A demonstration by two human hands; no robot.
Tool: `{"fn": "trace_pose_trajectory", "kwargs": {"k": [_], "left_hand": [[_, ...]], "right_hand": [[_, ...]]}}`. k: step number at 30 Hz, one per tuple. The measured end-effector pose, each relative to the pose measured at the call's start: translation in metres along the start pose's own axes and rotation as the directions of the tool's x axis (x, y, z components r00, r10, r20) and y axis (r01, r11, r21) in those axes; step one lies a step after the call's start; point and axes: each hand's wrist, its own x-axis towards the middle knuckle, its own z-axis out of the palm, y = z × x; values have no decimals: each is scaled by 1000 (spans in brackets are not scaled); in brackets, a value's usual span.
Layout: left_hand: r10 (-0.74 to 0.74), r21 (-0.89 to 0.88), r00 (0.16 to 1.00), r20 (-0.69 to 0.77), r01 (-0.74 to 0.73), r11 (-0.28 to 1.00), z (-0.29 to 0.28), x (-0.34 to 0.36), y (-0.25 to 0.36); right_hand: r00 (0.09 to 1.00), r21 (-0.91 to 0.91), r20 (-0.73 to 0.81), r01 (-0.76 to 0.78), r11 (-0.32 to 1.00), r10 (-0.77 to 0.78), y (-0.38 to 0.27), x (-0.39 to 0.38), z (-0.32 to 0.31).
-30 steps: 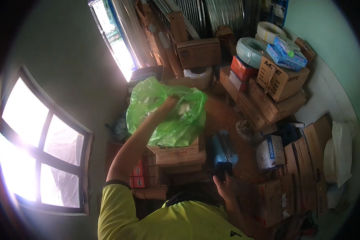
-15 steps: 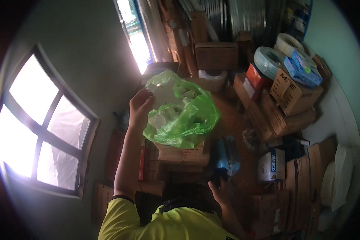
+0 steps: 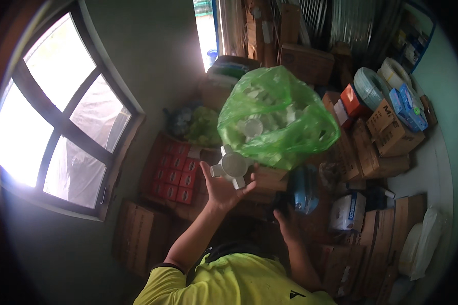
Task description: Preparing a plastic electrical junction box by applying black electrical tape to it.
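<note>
My left hand (image 3: 220,194) holds a white plastic fitting (image 3: 234,164), round with short spouts around it, resting in its upturned palm and fingers. Just beyond it, a crumpled green plastic bag (image 3: 285,137) full of similar white pieces sits on stacked cardboard boxes (image 3: 267,185). Lower right, my right hand (image 3: 286,219) grips a dark object (image 3: 280,202) whose details are too dim to make out, beside a blue plastic-wrapped package (image 3: 307,195).
Red small boxes (image 3: 173,178) are stacked at left below the window (image 3: 61,119), near a brown carton (image 3: 136,236). Cartons (image 3: 387,137), cable coils (image 3: 369,86) and flattened cardboard (image 3: 379,234) crowd the right. Long metal profiles (image 3: 353,28) stand at the back.
My left hand, earlier reaching into the green bag, has come out and down toward me with a white fitting in it. The view has shifted, so the room sits further right.
</note>
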Motion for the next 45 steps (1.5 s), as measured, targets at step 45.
{"fn": "trace_pose_trajectory", "kwargs": {"k": [45], "left_hand": [[18, 687, 994, -112, 65, 723, 17, -221, 147]], "right_hand": [[708, -303, 549, 664, 683, -445, -77, -129, 289]]}}
